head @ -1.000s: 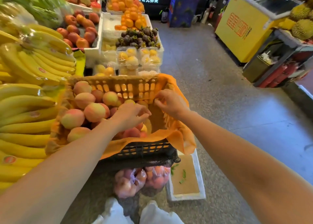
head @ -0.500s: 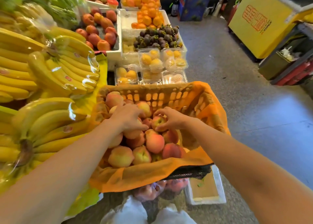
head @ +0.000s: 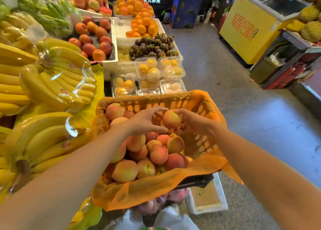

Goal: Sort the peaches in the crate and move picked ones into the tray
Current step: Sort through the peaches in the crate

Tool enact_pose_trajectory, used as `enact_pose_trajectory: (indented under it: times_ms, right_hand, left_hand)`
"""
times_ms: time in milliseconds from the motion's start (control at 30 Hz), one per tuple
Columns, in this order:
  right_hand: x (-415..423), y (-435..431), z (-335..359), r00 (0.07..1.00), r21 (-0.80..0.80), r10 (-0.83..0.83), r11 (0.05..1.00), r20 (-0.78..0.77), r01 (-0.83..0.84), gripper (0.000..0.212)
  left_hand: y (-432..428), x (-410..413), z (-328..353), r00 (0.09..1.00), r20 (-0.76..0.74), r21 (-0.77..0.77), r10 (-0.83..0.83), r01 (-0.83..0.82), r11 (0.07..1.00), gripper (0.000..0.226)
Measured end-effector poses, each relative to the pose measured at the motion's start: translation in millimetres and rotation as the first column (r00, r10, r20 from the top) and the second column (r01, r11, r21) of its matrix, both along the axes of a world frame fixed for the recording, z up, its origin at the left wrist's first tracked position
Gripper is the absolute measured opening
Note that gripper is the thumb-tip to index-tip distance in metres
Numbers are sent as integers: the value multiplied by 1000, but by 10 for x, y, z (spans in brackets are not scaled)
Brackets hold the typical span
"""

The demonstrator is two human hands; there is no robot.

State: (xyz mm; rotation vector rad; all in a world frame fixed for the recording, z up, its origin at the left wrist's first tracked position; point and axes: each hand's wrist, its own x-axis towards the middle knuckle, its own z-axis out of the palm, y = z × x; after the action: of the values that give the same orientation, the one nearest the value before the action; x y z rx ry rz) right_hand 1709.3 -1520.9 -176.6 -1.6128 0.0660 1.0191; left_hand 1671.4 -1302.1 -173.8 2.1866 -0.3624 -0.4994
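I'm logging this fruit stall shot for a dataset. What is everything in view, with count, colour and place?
Orange-lined plastic crate: one, centre.
Pink-yellow peaches: many, piled in the crate.
Lifted peach: one, above the pile.
Yellow banana bunches: several, left.
Red-orange nectarines: many, white box, upper left.
Orange mandarins: many, top centre.
Dark purple mangosteens: many, below the mandarins.
Clear clamshell boxes of yellow fruit: several, behind the crate.
Yellow chest freezer: one, upper right.
Left hand: beside the lifted peach.
Right hand: holding the lifted peach.
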Motion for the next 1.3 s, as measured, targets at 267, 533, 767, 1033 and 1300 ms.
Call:
enact_pose_trajectory:
  times_ms: [267,533,767,1033,1300]
  right_hand:
    - [75,-234,125,990,125,125,985,-63,-116,65]
    - [268,-696,265,767,-242,39,958,641,153,29]
    - [371,-1150,-22,868,-329,110,942,484,63,48]
    - [430,-1216,-189,915,-125,67,992,399,-18,48]
    - [318,-1247,-395,814,-188,126,982,566,-21,57]
  left_hand:
    - [-420,56,109,987,-66,-230,145,-156,960,63]
    - [-763,261,34,981,-142,-28,130,-136,990,66]
    - [-1185,501,-310,985,-128,178,114,-90,980,67]
    - [-1425,813,-861,956,-277,196,95,-41,980,67]
    - [-1652,924,-1243,960,-280,318,6,86,944,71]
